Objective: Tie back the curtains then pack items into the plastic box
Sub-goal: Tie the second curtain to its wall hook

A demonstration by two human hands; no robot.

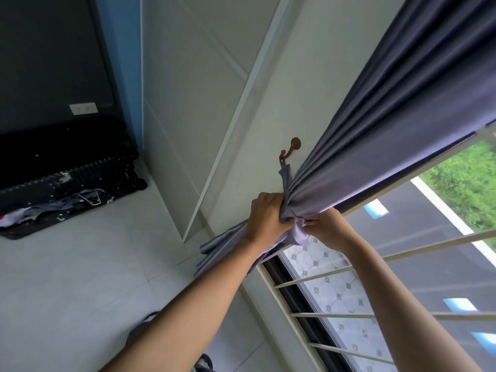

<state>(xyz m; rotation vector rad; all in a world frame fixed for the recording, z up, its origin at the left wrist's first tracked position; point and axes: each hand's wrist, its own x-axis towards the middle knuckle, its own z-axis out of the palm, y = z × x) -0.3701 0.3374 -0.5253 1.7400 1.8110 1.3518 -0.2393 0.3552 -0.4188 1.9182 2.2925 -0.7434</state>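
A grey-purple curtain (pixel 389 130) hangs along the window and is gathered into a tight bunch near the wall. My left hand (pixel 265 213) is shut around the gathered bunch from the left. My right hand (pixel 328 226) pinches the matching tieback strap (pixel 298 232) at the front of the bunch. One end of the strap (pixel 285 174) runs up to a brown wall hook (pixel 291 149) just above my left hand. The curtain's lower part (pixel 214 247) trails down behind my left forearm. No plastic box is in view.
The window (pixel 402 277) has white horizontal bars, with a road and grass outside. A black suitcase (pixel 67 167) lies open on the white tiled floor at the left, clothes spilling from it. A dark bag (pixel 142 326) sits on the floor beneath my left arm.
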